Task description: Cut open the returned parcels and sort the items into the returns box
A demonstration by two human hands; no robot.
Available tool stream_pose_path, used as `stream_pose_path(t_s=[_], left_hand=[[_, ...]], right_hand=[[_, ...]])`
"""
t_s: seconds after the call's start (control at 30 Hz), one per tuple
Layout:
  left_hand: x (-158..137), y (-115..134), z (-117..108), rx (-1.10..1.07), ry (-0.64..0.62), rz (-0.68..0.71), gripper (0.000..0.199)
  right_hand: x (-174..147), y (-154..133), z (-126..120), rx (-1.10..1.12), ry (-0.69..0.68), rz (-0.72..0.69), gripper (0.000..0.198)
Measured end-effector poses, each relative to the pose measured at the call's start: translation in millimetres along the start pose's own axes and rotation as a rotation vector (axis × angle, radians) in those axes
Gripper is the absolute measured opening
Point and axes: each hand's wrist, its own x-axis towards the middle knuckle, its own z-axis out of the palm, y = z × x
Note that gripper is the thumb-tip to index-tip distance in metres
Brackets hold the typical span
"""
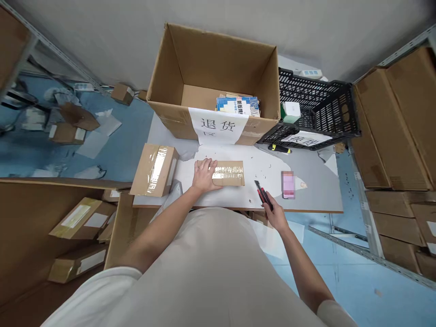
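Note:
A small taped cardboard box (230, 173) lies flat on the white table (316, 195). My left hand (204, 176) rests on its left end, fingers bent over the top and the thumb along the near side. Shiny clear tape runs along the box's upper face. In my right hand (274, 212), to the right of the box and over the table's front edge, is a black and red utility knife (263, 193). The knife points up and to the left, apart from the box. Right of it lies a phone (288, 185) with a blurred screen.
A big open carton (170, 118) with a paper sign holds a blue box (238, 105). Beside it is a black plastic crate (327, 106). A yellow-black tool (279, 149) lies before the crate. Another taped carton (155, 170) sits left; a large carton (51, 190) holds several parcels.

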Motion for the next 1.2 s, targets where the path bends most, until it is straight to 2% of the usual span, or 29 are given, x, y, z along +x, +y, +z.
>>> stream_pose_path(t_s=[0.13, 0.3, 0.43, 0.53, 0.6, 0.7, 0.77, 0.87, 0.93, 1.07, 1.13, 1.2], left_hand=[[-2.2, 0.1, 1.0, 0.027, 0.005, 0.018, 0.107], [-17.2, -2.2, -0.6, 0.078, 0.076, 0.071, 0.071], [-38.0, 4.3, 8.1, 0.092, 0.088, 0.142, 0.042], [-49.1, 7.4, 19.8, 0.085, 0.096, 0.156, 0.039], [-53.6, 6.2, 27.1, 0.081, 0.109, 0.162, 0.04], [-57.4, 2.0, 34.7, 0.067, 0.115, 0.194, 0.042], [-58.3, -0.2, 37.3, 0.056, 0.115, 0.208, 0.043], [-57.2, -1.4, 38.7, 0.028, 0.103, 0.218, 0.045], [-55.4, -1.3, 38.7, 0.007, 0.091, 0.216, 0.046], [-54.4, -0.8, 37.2, 0.003, 0.068, 0.217, 0.049], [-57.1, -0.2, 36.5, 0.019, 0.058, 0.227, 0.051], [-61.2, 1.2, 36.2, 0.032, 0.049, 0.229, 0.053]], right_hand=[[19.1, 15.7, 11.4, -0.233, 0.13, 0.058, 0.065], [62.4, 22.5, 47.8, -0.458, 0.216, 0.039, 0.059], [86.5, 29.8, 73.9, -0.617, 0.183, 0.034, 0.059], [91.9, 36.1, 79.3, -0.688, 0.137, 0.014, 0.059], [95.2, 32.0, 71.5, -0.682, 0.162, -0.033, 0.058], [106.0, 0.2, 49.5, -0.591, 0.316, -0.209, 0.06], [115.8, -36.4, 38.5, -0.534, 0.37, -0.43, 0.061], [128.4, -93.8, 41.3, -0.646, 0.13, -0.777, 0.064], [132.5, -121.7, 53.2, -0.775, -0.018, -0.895, 0.068], [135.2, -150.3, 69.3, -1.013, -0.139, -0.928, 0.05], [141.1, -161.8, 65.1, -1.064, -0.186, -0.868, 0.041], [152.7, -176.7, 55.8, -1.073, -0.233, -0.764, 0.041]])
